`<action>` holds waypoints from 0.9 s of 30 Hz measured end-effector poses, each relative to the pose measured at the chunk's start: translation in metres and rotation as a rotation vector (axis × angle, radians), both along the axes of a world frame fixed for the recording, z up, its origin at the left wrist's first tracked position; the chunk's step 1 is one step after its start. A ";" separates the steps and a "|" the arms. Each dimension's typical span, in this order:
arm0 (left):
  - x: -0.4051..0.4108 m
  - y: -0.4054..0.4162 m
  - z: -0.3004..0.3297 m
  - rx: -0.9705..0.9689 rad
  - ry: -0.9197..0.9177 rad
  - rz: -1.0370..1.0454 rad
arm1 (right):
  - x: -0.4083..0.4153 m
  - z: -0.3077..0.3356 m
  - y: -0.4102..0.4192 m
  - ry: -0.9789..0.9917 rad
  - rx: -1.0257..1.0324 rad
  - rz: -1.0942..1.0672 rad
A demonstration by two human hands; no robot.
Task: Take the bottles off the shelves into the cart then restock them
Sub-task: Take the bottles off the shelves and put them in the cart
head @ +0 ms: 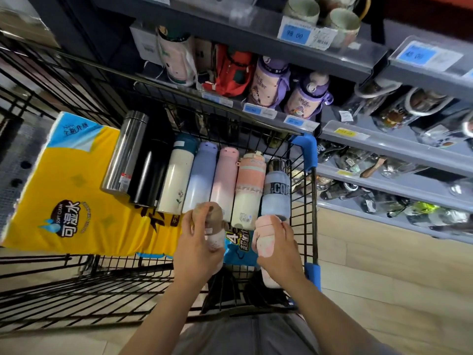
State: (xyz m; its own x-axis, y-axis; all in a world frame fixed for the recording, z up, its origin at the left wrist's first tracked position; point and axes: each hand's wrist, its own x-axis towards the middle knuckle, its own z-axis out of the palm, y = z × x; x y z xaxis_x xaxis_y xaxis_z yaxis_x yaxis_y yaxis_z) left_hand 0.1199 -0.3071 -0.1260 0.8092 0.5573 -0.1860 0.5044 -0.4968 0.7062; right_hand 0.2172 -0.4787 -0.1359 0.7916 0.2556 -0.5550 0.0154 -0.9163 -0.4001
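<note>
"soft clean" on yellow pack (76, 190), "98.00" shelf tag (294, 35)

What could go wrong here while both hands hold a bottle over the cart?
1. The seven bottles lying in a row, from the silver steel flask to the grey-blue bottle, rest loosely on the yellow tissue pack; setting more down could nudge them into rolling.
2. With the left hand holding a brown-capped pink bottle and the right hand a pale pink bottle, neither is free to catch a slip.
</note>
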 end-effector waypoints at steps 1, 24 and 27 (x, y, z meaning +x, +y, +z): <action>0.000 0.000 0.001 -0.006 -0.006 0.012 | 0.000 0.005 -0.004 -0.004 0.039 -0.001; 0.038 -0.173 0.150 0.447 -0.491 0.226 | 0.044 0.146 -0.125 -0.245 1.034 -0.049; 0.051 -0.225 0.163 0.432 -0.512 0.224 | 0.055 0.159 -0.177 -0.289 1.092 -0.093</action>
State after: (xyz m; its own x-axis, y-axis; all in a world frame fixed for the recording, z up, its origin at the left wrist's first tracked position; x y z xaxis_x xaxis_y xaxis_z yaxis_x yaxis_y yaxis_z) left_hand 0.1706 -0.5317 0.0371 0.5932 0.6584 0.4633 0.2838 -0.7096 0.6450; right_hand 0.2724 -0.6556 0.0231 0.8950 0.4248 0.1359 0.1870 -0.0809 -0.9790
